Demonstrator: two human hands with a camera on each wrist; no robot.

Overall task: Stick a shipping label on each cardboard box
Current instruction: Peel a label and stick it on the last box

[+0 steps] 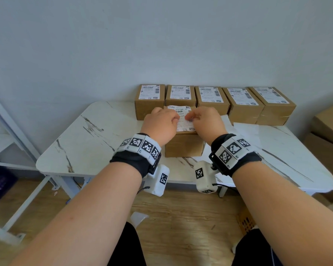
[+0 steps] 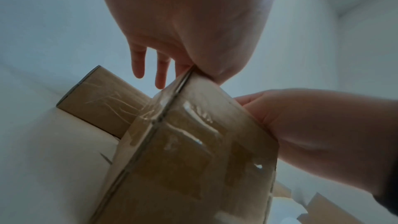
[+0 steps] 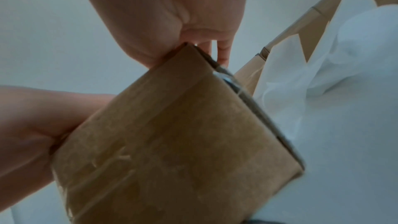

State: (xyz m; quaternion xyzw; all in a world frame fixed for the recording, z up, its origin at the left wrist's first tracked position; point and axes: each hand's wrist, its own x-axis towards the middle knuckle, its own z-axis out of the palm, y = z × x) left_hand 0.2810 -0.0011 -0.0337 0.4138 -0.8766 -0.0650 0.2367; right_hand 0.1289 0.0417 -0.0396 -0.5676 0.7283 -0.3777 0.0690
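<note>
A brown cardboard box (image 1: pixel 184 145) stands in the middle of the marble table (image 1: pixel 85 141), with a white shipping label (image 1: pixel 181 109) lying on its top. Both of my hands rest on that top. My left hand (image 1: pixel 167 120) covers the label's left side and my right hand (image 1: pixel 198 118) covers its right side, fingertips almost meeting over the barcode. In the left wrist view the heel of my left hand (image 2: pixel 193 31) sits on the box (image 2: pixel 193 159) edge with fingers straight. In the right wrist view my right hand (image 3: pixel 168 14) lies on the box (image 3: pixel 172 142) likewise.
Several labelled boxes (image 1: pixel 211 98) stand in a row against the wall just behind. White backing sheets (image 1: pixel 246 129) lie on the table to the right. Larger cartons (image 1: pixel 329 135) stand at the far right, a metal shelf frame (image 1: pixel 8 131) at the left.
</note>
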